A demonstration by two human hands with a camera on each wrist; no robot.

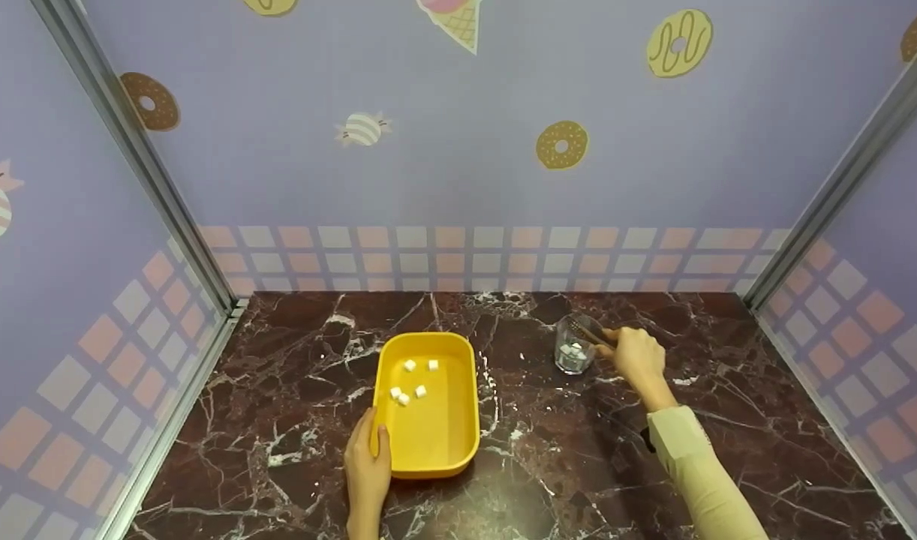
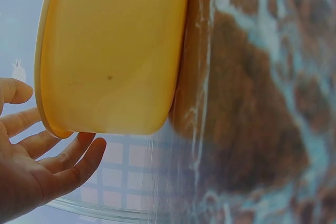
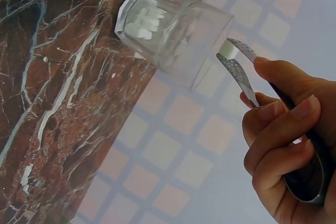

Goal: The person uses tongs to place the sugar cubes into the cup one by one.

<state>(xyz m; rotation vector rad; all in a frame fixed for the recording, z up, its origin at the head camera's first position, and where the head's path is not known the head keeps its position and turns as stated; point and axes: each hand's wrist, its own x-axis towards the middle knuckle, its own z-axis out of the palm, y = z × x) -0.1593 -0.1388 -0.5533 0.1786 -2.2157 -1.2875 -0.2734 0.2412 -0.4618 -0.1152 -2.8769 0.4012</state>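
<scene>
My left hand (image 1: pixel 368 465) holds the near left side of a yellow rectangular tub (image 1: pixel 447 435), its thumb at the rim. Several small white cubes (image 1: pixel 420 391) lie on the tub floor. To the right, my right hand (image 1: pixel 640 358) grips metal tongs (image 3: pixel 241 81) with perforated tips. Between those tips is one white cube (image 3: pixel 228 49), close to the mouth of a clear glass (image 3: pixel 184 30). More white cubes (image 3: pixel 143 23) sit at the bottom of that glass, which stands upright on the table.
The dark red marble-patterned tabletop (image 1: pixel 301 480) is enclosed by lilac walls (image 1: pixel 458 172) printed with sweets and squares. Metal corner posts (image 1: pixel 158 180) rise at both back corners. The glass stands near the back wall, right of the tub.
</scene>
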